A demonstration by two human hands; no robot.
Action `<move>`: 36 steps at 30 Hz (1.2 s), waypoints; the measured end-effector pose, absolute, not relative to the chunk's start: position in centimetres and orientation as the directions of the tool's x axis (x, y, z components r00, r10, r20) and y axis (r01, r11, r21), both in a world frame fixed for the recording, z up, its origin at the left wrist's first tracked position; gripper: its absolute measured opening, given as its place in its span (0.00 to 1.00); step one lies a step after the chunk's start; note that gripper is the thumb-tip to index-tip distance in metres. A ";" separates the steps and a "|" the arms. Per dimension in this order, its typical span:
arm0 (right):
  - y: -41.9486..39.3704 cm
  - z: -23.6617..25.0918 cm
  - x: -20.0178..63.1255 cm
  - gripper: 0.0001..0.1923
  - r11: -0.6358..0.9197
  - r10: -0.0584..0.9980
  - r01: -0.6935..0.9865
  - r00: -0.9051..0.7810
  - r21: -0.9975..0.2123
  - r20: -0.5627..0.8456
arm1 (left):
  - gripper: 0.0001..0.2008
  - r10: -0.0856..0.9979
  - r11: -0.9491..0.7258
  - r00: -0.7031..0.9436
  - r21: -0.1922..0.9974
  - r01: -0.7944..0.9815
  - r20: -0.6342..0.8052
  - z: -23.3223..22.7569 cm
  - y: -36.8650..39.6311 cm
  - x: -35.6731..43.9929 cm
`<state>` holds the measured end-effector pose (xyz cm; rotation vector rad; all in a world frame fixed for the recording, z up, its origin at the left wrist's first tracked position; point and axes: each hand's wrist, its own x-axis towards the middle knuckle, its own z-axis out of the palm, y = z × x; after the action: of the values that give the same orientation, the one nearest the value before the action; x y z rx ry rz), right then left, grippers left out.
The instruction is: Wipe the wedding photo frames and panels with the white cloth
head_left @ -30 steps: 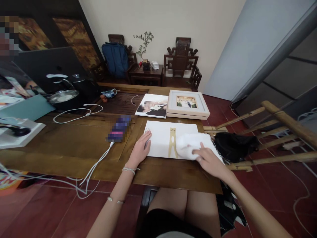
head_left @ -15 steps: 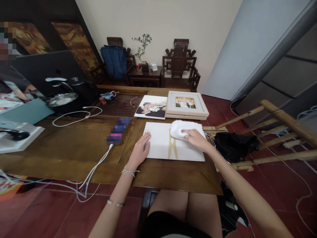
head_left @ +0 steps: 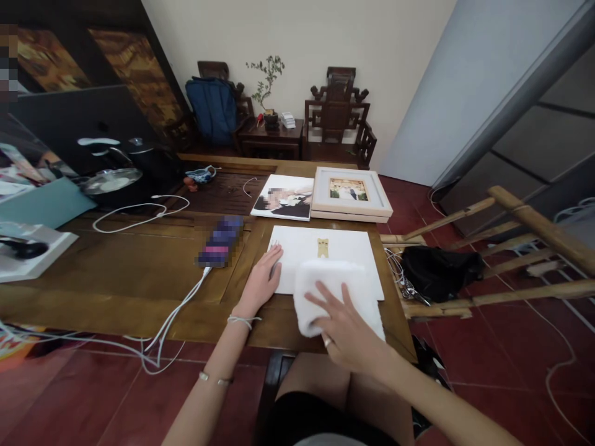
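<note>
Wooden counter (head_left: 139,272) carries 1 white board (head_left: 344,254). I see my left hand (head_left: 263,282) flat, steadying its edge; my right hand (head_left: 346,331), fingers spread, presses a white cloth (head_left: 325,288) on its near part. Far part looks uncovered, wiping seemingly midway.

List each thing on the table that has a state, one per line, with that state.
White cloth: spread flat, pressed on the board's near edge by the right hand.
White board: lying flat, steadied at its left edge by the left hand.
Framed photo: lying face up.
Unframed print: lying face up beside the frame.
Phone: white cable plugged in.
</note>
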<state>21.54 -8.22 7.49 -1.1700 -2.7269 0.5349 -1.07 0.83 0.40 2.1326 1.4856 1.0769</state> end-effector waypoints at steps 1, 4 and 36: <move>-8.7 7.9 21.6 0.21 0.634 0.708 0.662 -0.705 -0.400 -0.043 | 0.19 0.901 -0.406 0.173 0.636 0.656 0.397 0.4 0.8 -1.1; -7.5 8.3 21.6 0.20 0.605 0.705 0.645 -0.706 -0.466 -0.062 | 0.19 0.898 -0.412 0.177 0.632 0.656 0.402 0.3 0.8 -1.1; -2.8 7.6 19.3 0.18 0.645 0.723 0.665 -0.690 -0.377 0.019 | 0.19 0.900 -0.410 0.177 0.635 0.654 0.399 0.4 0.9 -1.2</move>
<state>19.26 -2.79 7.65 -1.1474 -2.6938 0.5155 -1.23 0.89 0.38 2.1395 1.4782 1.0786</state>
